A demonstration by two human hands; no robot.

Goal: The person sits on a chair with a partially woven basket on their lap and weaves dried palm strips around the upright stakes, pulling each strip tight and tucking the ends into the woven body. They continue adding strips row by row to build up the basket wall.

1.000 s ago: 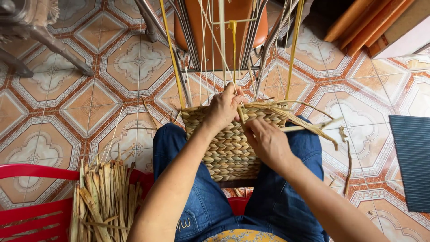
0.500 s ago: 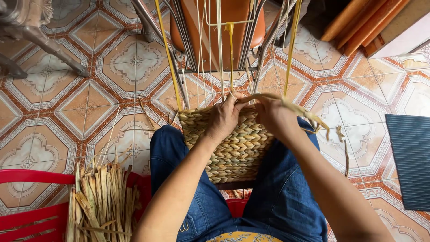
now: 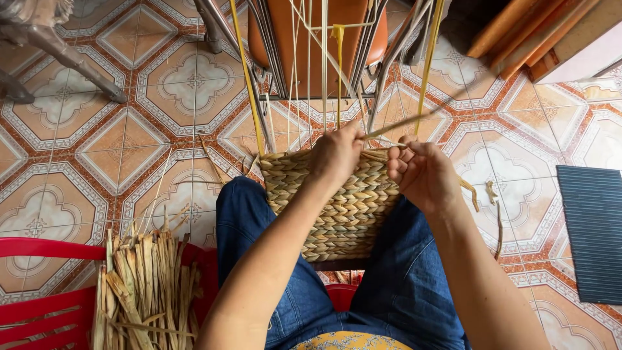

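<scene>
while fingers (image 3: 396,162) pinch, strand (image 3: 414,120) rises between them.

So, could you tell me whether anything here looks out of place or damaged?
Nothing looks damaged. The woven mat lies flat on the lap with even rows, and both the left hand and right hand grip strands at its top edge. A few loose fibre scraps lie on the tiled floor beside the right knee.
</scene>
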